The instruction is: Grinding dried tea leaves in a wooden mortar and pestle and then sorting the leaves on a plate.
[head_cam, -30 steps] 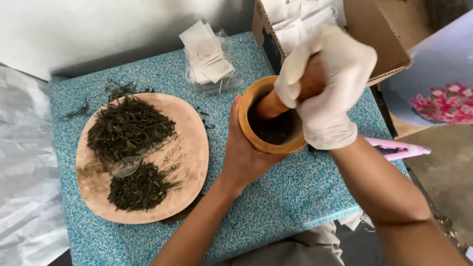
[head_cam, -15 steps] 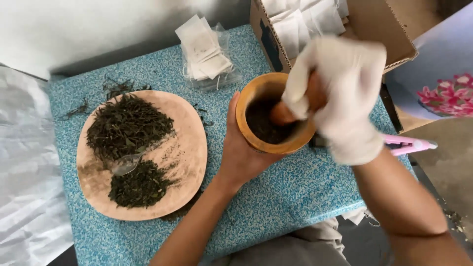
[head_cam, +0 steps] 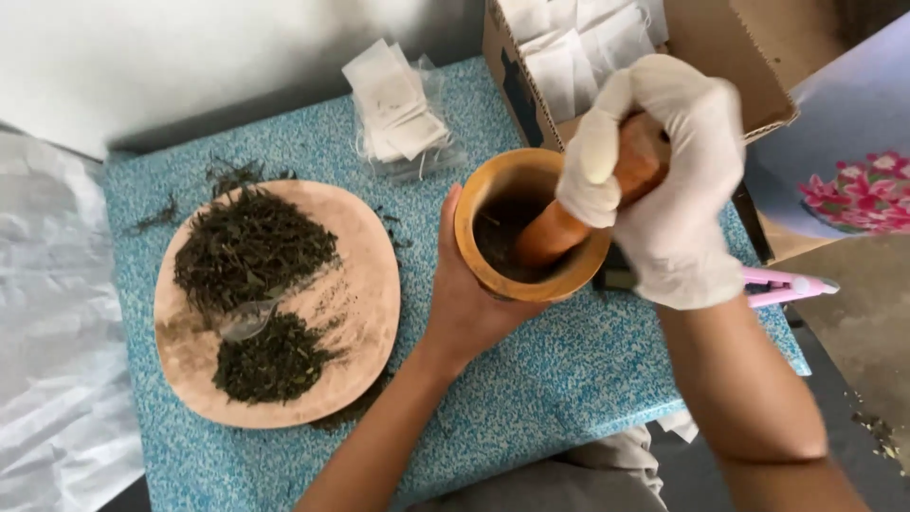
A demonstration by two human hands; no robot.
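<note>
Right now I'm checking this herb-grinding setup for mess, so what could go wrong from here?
The mortar is steadied only by the bare left hand while the gloved right hand drives the pestle at a slant; a hard push might tip it and spill the dark contents. The wooden plate of dried leaves lies close to the left forearm, so an elbow shift could scatter them. The pink tool overhangs the table edge and may fall.

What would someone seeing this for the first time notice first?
Most striking is the white-gloved right hand gripping a wooden pestle that dips into a wooden mortar, right of centre on the blue speckled table. The bare left hand cups the mortar's near side. To the left, a round wooden plate holds two piles of dark dried leaves.
</note>
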